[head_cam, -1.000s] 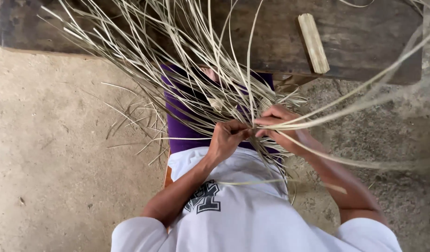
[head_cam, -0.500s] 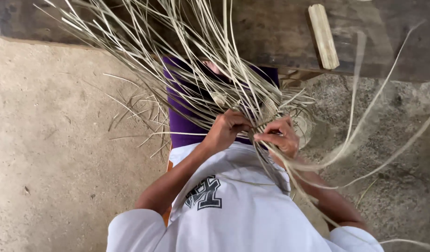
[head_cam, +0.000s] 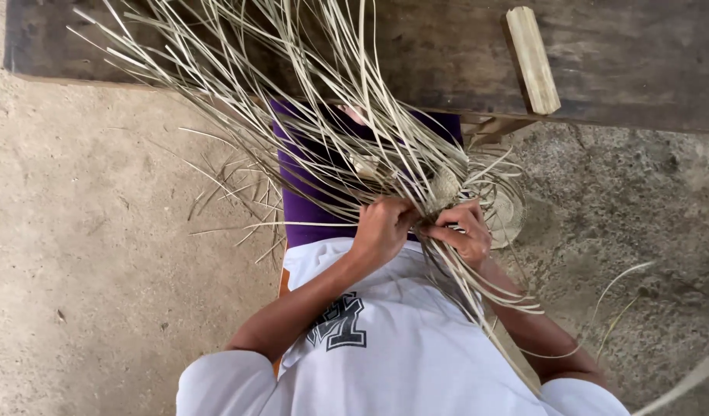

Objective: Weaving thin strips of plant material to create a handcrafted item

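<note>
Right hand (head_cam: 464,231) drawn nearer left hand (head_cam: 381,229), both pinching strips (head_cam: 293,92) fanning up-left.

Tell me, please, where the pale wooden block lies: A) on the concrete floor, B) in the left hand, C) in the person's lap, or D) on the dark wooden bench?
D: the pale wooden block rests on the dark wooden bench, well apart from both hands, which are down among the strips.

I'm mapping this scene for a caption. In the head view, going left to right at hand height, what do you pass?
Bare floor → loose strips → left hand → right hand → round woven piece → rough floor.
</note>
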